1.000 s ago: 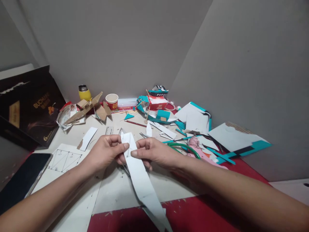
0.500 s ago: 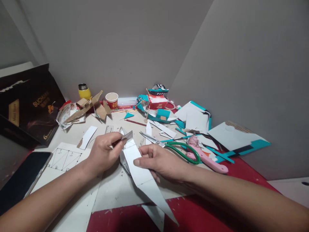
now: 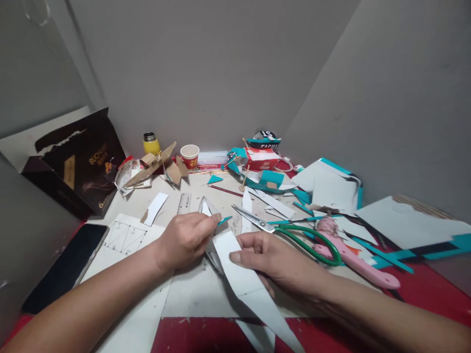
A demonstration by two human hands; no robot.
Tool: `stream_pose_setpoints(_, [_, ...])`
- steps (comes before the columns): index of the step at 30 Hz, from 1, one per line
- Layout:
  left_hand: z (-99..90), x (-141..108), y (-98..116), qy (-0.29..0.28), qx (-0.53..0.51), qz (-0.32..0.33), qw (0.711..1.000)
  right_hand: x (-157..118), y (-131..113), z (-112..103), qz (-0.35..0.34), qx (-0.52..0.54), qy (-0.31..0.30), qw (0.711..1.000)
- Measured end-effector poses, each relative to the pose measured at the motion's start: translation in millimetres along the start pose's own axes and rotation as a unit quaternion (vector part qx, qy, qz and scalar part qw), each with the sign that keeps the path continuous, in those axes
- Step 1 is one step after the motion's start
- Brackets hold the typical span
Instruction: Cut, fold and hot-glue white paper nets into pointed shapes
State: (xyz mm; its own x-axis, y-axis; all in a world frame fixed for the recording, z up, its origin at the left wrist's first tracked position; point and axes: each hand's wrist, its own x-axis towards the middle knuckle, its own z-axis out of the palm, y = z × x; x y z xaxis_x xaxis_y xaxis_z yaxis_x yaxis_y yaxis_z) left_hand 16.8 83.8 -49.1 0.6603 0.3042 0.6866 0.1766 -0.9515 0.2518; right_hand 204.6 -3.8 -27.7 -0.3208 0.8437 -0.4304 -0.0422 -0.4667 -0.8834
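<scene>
A long folded strip of white card [image 3: 239, 274] with pencil lines runs from the middle toward the near edge. My right hand [image 3: 270, 257] pinches its right side, thumb on top and fingers behind. At the strip's far end, my left hand [image 3: 189, 240] is closed on the folded tip, whose thin teal edge sticks out past the fingers. Partly hidden behind my left hand, another pointed folded card piece [image 3: 206, 206] lies on the table. Just beyond my right hand rest scissors with green handles [image 3: 283, 229], their blades slightly apart.
A pink glue gun [image 3: 353, 257] and teal-and-white card scraps [image 3: 320, 189] lie right. At the back stand a paper cup [image 3: 190, 157] and a yellow bottle [image 3: 151, 143]. A dark box [image 3: 84, 166], a phone [image 3: 66, 267] and a sheet with a drawn pattern [image 3: 127, 238] are left.
The view has shifted left, so everything appears further right. My left hand has turned over at the strip's tip, folding it so that a teal edge shows. My right hand keeps its hold.
</scene>
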Motion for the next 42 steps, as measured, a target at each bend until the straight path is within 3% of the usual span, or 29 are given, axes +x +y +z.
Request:
stream_pose_setpoints(1, [0.0,0.4,0.7,0.006,-0.002,-0.015,1.0,-0.6,0.1,0.2,0.0,0.005,0.001,1.0])
stream_pose_setpoints(5, [-4.4,10.1,6.0,-0.015,-0.088,-0.187,0.978,-2.2,-1.6,-0.1,-0.007,0.011,0.001,1.0])
stream_pose_setpoints(7, [-6.4,12.7,6.1,-0.032,-0.1,-0.221,0.97,-3.1,-2.7,0.1,-0.014,0.008,-0.005,1.0])
stream_pose_setpoints(12, [-4.6,6.5,0.6,0.008,-0.025,-0.087,0.996,-6.3,-4.0,4.7,-0.038,-0.004,-0.001,0.999])
stream_pose_setpoints(14, [-5.1,7.3,1.3,0.015,-0.046,-0.108,0.993,-6.8,-3.2,6.2,-0.046,-0.003,0.004,0.999])
stream_pose_setpoints(16, [-7.7,12.1,3.5,-0.007,-0.128,-0.22,0.967,-6.4,-1.4,6.2,-0.05,0.0,0.004,0.999])
stream_pose_setpoints(19, [-12.2,20.9,4.9,-0.055,-0.304,-0.372,0.875,-5.4,0.3,4.3,-0.049,0.011,-0.007,0.999])
stream_pose_setpoints(21, [-13.5,24.2,3.8,-0.062,-0.383,-0.414,0.823,-4.9,-0.7,2.5,-0.046,0.013,-0.008,0.999])
stream_pose_setpoints(24, [-13.0,25.5,2.6,-0.06,-0.437,-0.439,0.783,-3.3,-4.7,-0.9,-0.061,-0.012,0.006,0.998])
stream_pose_setpoints(28, [-12.3,26.3,5.9,-0.059,-0.456,-0.458,0.76,0.3,-9.7,-5.7,-0.097,-0.036,0.033,0.994])
stream_pose_setpoints(34, [-12.3,27.6,11.1,-0.048,-0.46,-0.474,0.749,2.0,-11.6,-6.5,-0.067,-0.046,0.05,0.995])
stream_pose_setpoints(38, [-9.0,25.6,10.1,-0.059,-0.478,-0.481,0.732,2.9,-11.7,-5.5,-0.07,-0.048,0.063,0.994])
stream_pose_setpoints(42, [-6.0,24.0,9.6,-0.059,-0.478,-0.48,0.733,4.7,-11.5,-5.0,-0.076,-0.038,0.065,0.994])
